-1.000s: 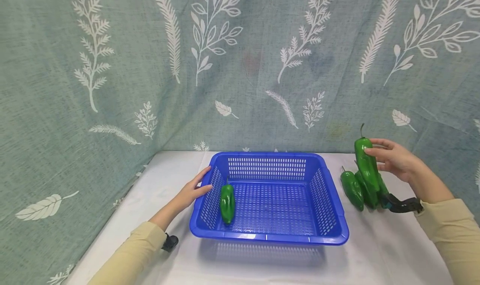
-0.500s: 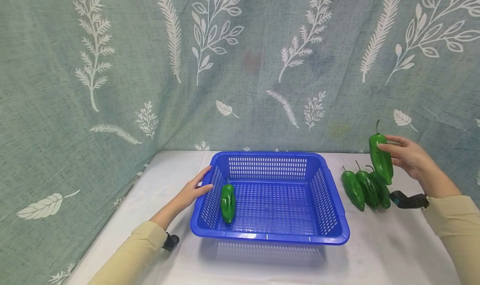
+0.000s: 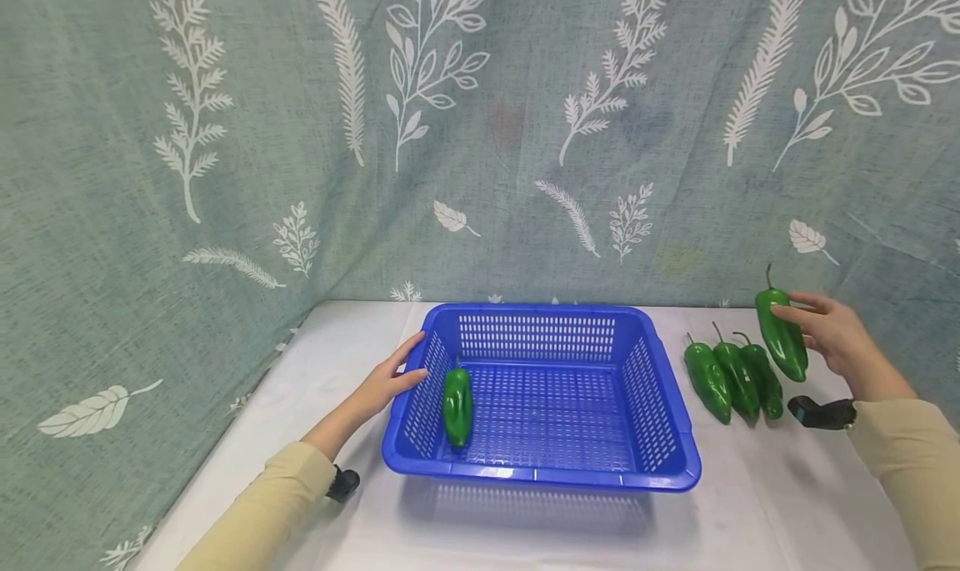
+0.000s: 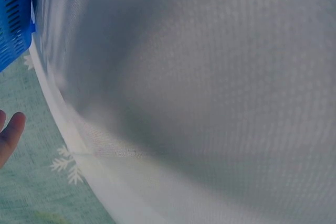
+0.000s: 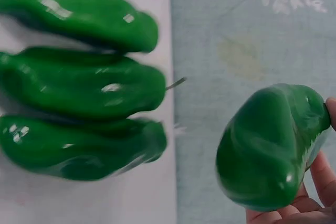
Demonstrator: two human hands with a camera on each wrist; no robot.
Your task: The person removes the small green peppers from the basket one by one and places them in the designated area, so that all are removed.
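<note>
My right hand (image 3: 832, 333) pinches a green pepper (image 3: 782, 335) between thumb and fingers, stem up and a little tilted, above the right part of the table. To its left, three more green peppers (image 3: 738, 381) lie side by side; the right wrist view shows these peppers (image 5: 84, 82) close up, apart from the held pepper (image 5: 268, 150). My left hand (image 3: 382, 383) rests on the left rim of a blue plastic basket (image 3: 536, 475), fingers extended. One green pepper (image 3: 457, 407) lies inside the basket along its left wall. Only the left fingertips (image 4: 11, 132) show in the left wrist view.
A white cloth covers the table (image 3: 525, 529). Behind and to the left hangs a grey-green curtain (image 3: 495, 246) with white leaf prints. Black wrist-camera mounts stick out at the left cuff (image 3: 342, 483) and the right cuff (image 3: 821, 413).
My right hand has carried its pepper to the right, away from the other three, which now lie uncovered. It rose slightly, then came down a little. The left hand and basket stay put.
</note>
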